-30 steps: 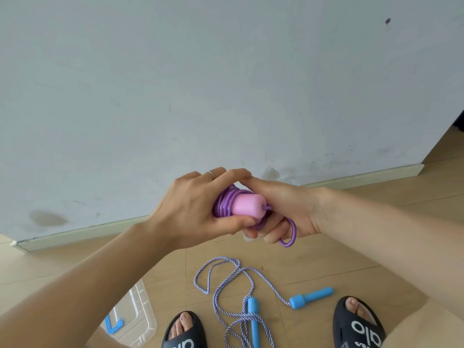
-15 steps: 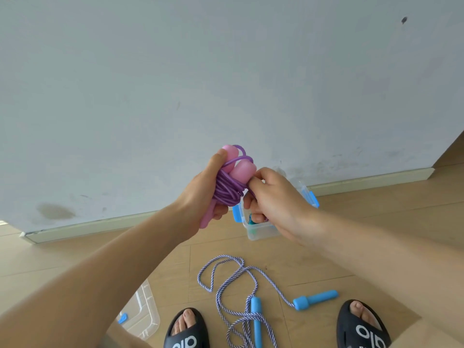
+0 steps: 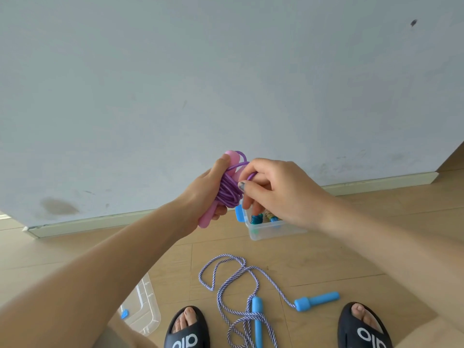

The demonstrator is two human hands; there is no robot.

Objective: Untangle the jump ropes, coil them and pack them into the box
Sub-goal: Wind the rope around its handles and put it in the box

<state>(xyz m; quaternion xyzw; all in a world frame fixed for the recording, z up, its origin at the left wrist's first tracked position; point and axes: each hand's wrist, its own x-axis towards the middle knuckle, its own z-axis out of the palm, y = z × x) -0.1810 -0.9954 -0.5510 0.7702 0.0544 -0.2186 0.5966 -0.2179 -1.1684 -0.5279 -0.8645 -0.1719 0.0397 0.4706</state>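
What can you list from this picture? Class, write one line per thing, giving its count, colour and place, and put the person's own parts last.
purple jump rope: one, purple cord wound round pink handles, held up in front of the wall
striped jump rope: one, blue-and-white cord with blue handles, loose on the floor between the feet
box: one, clear with blue latch, on the floor by the wall, coiled ropes inside
lid: one, clear with blue clip, on the floor at lower left
wall: one, pale grey, ahead
floor: one, light wood
slippers: two, black, on the feet
left hand: grips the purple bundle
right hand: pinches the cord's loose end
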